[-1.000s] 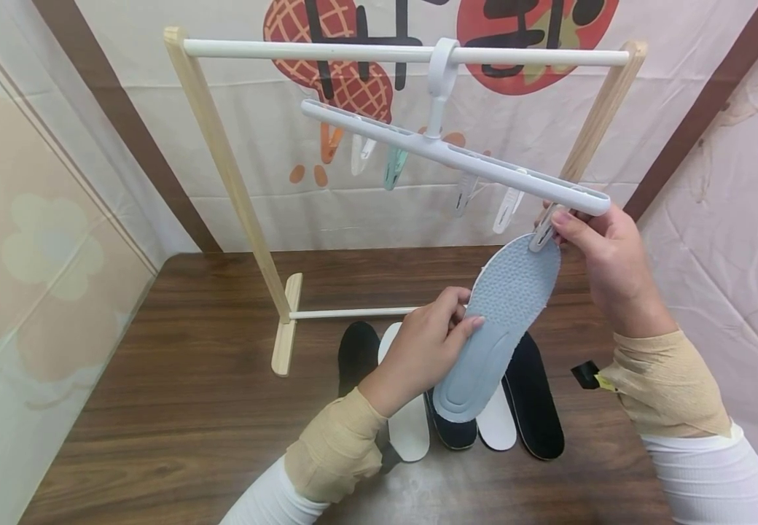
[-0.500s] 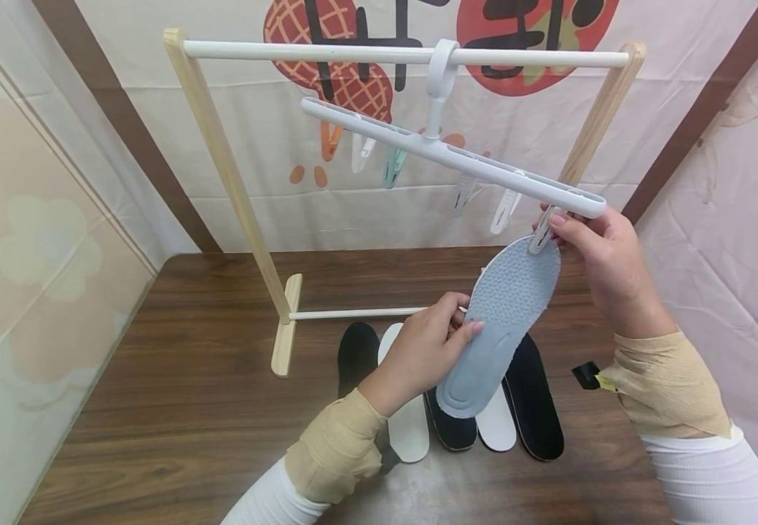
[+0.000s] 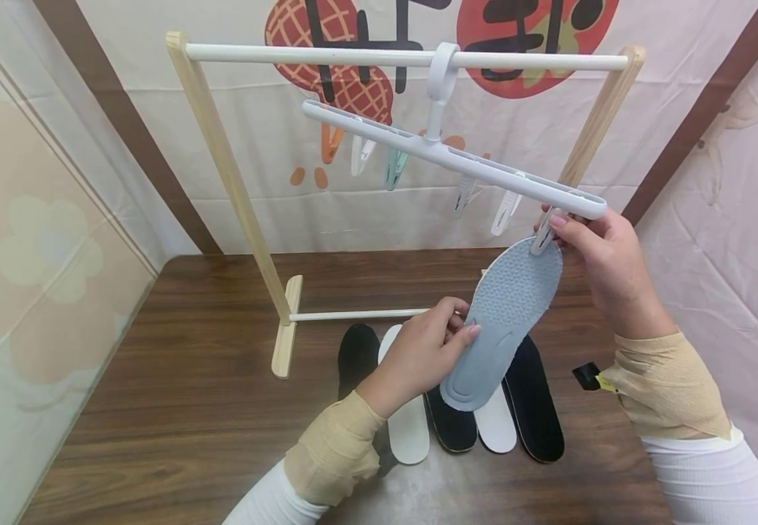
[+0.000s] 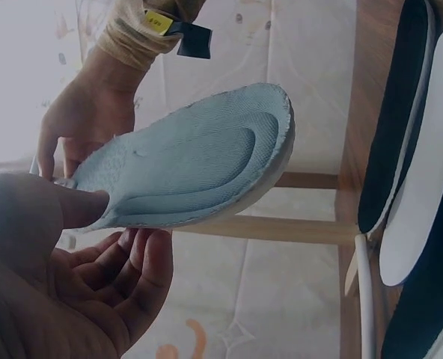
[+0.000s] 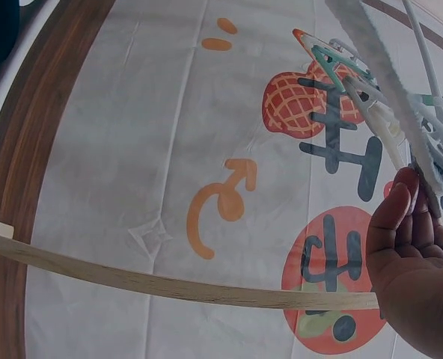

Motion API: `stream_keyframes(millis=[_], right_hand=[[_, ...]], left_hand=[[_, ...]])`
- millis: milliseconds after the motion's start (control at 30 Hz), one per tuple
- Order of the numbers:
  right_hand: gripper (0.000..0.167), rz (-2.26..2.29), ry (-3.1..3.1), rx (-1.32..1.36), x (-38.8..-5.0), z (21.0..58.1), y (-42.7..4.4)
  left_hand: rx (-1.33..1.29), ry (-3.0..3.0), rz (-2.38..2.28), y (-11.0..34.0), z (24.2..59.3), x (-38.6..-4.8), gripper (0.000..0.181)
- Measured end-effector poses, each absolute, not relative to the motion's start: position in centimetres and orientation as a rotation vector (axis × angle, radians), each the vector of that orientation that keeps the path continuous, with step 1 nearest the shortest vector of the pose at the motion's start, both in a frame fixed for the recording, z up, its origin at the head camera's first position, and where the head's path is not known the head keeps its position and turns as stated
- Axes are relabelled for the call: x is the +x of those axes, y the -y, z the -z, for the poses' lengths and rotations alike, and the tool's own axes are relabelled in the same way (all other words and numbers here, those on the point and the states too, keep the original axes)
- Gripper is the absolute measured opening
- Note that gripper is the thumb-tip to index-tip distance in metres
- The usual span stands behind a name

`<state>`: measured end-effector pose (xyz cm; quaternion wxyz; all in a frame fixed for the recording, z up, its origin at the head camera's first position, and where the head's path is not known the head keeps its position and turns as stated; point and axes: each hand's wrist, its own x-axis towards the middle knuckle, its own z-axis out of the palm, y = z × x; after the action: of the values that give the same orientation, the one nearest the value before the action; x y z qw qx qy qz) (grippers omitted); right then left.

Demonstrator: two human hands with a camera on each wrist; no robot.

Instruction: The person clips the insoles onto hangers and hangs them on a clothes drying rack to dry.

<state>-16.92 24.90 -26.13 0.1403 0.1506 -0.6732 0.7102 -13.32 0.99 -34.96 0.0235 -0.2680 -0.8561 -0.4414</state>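
Taken from the centre of the head view, the blue insole [image 3: 510,313] is held clear of the worktop [image 3: 189,415] at 4 o'clock, toe end towards 1 o'clock. The left hand [image 3: 425,346], at 5 o'clock, pinches its side edge between thumb and fingers; the right hand [image 3: 615,262], at 3 o'clock, pinches the clip [image 3: 542,238], which overlaps the toe end. Firmness of the clip's bite cannot be determined. Principal risk: a shallow bite could let the insole slip once unsupported, probably dropping towards the black insole [image 3: 455,432] at 5 o'clock. Secondary risk: the hanger [image 3: 497,171], at 1 o'clock, depends on one hook [image 3: 442,80] over the rod [image 3: 313,55]; weight on its outer end alone, or an abrupt release, could tip or swing it.
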Motion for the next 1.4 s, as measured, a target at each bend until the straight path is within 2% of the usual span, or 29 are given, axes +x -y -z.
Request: stream_keyframes(millis=[300,1400], right_hand=[[0.016,-2.072,1.929,0.503,-17.0,26.3,-24.8],[0.021,-2.103,1.948,0.479,-17.1,26.3,-25.0]], left_hand=[[-0.816,2.660,1.347,-0.7,35.4,-13.3,0.031],[-0.660,2.712,1.264,1.8,36.3,-13.1,0.032]])
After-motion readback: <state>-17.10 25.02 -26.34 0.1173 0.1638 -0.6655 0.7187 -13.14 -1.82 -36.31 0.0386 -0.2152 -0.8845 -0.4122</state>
